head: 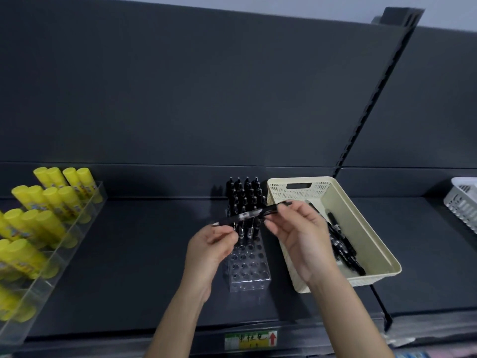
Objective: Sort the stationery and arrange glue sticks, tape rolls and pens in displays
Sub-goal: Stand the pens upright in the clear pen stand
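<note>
A black pen (247, 215) lies level in the air above a clear pen stand (249, 270). My left hand (211, 250) pinches its left end and my right hand (303, 236) pinches its right end. The stand's far rows hold several upright black pens (245, 192); its near holes are bare. Right of the stand sits a cream basket (335, 195) with several loose black pens (343, 251) inside. Yellow glue sticks (38, 215) fill a clear stepped display at the left.
All of this stands on a dark shelf (142, 254) with a dark back panel. A white basket (462, 202) sits at the far right edge. A green and yellow price label (250, 339) is fixed to the shelf's front lip.
</note>
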A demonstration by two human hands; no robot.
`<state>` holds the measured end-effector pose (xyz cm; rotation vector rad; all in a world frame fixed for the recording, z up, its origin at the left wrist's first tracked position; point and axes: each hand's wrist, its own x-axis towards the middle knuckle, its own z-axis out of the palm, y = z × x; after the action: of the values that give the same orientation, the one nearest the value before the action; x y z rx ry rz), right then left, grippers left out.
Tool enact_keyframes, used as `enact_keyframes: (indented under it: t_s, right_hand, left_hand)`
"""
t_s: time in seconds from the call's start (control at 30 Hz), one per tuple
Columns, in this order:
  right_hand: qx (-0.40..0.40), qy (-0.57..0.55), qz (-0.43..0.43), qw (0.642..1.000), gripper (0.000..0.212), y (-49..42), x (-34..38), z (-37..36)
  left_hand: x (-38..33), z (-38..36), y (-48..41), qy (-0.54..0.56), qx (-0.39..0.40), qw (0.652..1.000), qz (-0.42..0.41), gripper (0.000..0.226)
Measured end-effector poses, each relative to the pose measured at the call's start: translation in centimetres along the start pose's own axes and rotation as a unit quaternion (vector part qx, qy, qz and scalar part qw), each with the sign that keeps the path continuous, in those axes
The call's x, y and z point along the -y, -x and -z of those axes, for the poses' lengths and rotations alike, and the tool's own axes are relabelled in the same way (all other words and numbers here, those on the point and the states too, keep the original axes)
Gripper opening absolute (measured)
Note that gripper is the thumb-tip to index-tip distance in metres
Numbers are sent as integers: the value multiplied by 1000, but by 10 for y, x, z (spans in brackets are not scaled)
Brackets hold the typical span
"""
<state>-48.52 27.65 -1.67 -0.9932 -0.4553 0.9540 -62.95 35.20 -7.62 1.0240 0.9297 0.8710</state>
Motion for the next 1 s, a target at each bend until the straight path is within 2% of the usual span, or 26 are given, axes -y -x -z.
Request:
enact_keyframes:
  t_s: [0.1,0.2,0.27,0.4,0.5,0.6,0.77,0.87,1.0]
  right_hand:
    - [-57,13,65,996,27,-4,14,3]
    - [-103,156,134,973,20,-7,17,6]
    - [-117,259,166,944,14,-10,14,8]
    - [-124,418,198,878,15,-17,2,14]
    - [-114,448,186,867,9,-22,-5,14]
    - [-96,485,197,847,4,-25,-8,13]
    - [-52,555,206,804,10,-28,-17,10]
    - [-31,553,193,810,9,-26,-25,10]
    - [-15,546,185,817,10,-26,-25,7]
  left_hand:
    - [14,3,-5,-189,-58,979,-49,39]
    - [32,5,-13,-287,-9,957,-47,82]
    - [40,0,-14,-329,35,942,-51,93]
    - [45,-5,-15,-357,58,930,-67,88]
    - [47,-1,-18,-342,80,935,-51,92]
    - [49,1,-17,-314,92,943,-53,84]
    - [48,2,-17,-300,97,947,-59,88]
    - [47,2,-16,-301,100,946,-61,83]
    - [49,4,-19,-301,104,946,-61,89]
